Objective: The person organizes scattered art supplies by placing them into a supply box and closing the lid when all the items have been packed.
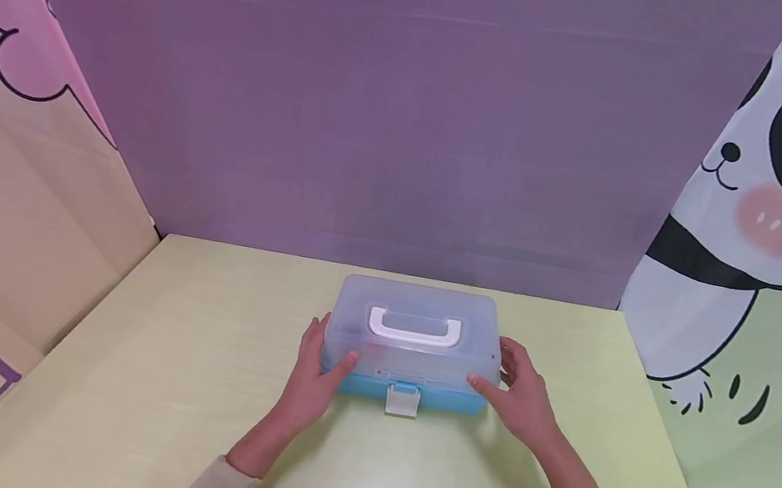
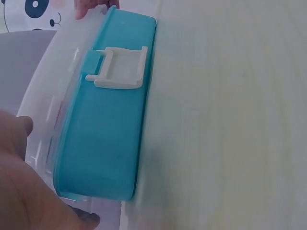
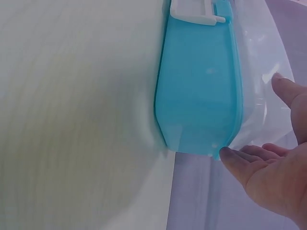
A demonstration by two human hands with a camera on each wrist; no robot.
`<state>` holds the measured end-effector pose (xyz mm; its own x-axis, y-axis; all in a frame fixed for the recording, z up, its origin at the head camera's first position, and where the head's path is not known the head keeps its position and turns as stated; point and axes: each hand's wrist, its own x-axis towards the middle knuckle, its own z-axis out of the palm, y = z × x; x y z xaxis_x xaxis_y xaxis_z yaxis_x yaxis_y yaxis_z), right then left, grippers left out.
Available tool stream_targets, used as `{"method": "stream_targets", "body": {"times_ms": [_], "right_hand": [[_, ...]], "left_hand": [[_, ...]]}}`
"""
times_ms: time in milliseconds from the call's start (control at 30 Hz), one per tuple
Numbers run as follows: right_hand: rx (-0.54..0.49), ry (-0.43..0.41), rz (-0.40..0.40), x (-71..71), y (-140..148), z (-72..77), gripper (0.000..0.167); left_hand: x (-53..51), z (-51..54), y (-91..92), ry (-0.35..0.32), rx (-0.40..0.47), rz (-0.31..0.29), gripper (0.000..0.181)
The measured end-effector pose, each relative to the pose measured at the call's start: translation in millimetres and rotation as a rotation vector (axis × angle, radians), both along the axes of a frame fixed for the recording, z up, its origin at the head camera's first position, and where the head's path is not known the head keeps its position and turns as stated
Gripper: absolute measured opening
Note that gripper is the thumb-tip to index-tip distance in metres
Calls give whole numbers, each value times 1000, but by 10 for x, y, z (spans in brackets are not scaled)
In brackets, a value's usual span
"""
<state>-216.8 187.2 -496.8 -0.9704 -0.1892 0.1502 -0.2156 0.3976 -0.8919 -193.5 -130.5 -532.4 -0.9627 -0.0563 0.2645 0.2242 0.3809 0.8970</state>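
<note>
A storage box (image 1: 408, 365) with a blue base, a clear lid and a white carrying handle (image 1: 414, 329) stands on the table, its lid down. A white latch (image 1: 402, 400) lies at the middle of its front. My left hand (image 1: 315, 376) holds the box's left end, thumb on the front and fingers along the side. At the opposite end my right hand (image 1: 523, 399) grips the right side, its thumb against the lid's front. In the right wrist view, fingertips (image 3: 228, 155) touch the base's corner. Whatever lies inside is only a faint blur through the lid.
The pale wooden table (image 1: 198, 316) ends just behind the box. A purple cloth (image 1: 411, 112) hangs beyond that edge, with printed side panels to the left and a panda panel (image 1: 698, 324) to the right.
</note>
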Motion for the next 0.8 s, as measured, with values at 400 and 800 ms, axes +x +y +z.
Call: {"method": "stream_targets", "body": {"times_ms": [400, 800], "right_hand": [[29, -32, 14, -22, -19, -10, 75], [154, -23, -27, 3, -60, 51, 74]], "left_hand": [[-11, 64, -69, -67, 46, -78, 79], [-34, 100, -100, -128, -91, -12, 83]]}}
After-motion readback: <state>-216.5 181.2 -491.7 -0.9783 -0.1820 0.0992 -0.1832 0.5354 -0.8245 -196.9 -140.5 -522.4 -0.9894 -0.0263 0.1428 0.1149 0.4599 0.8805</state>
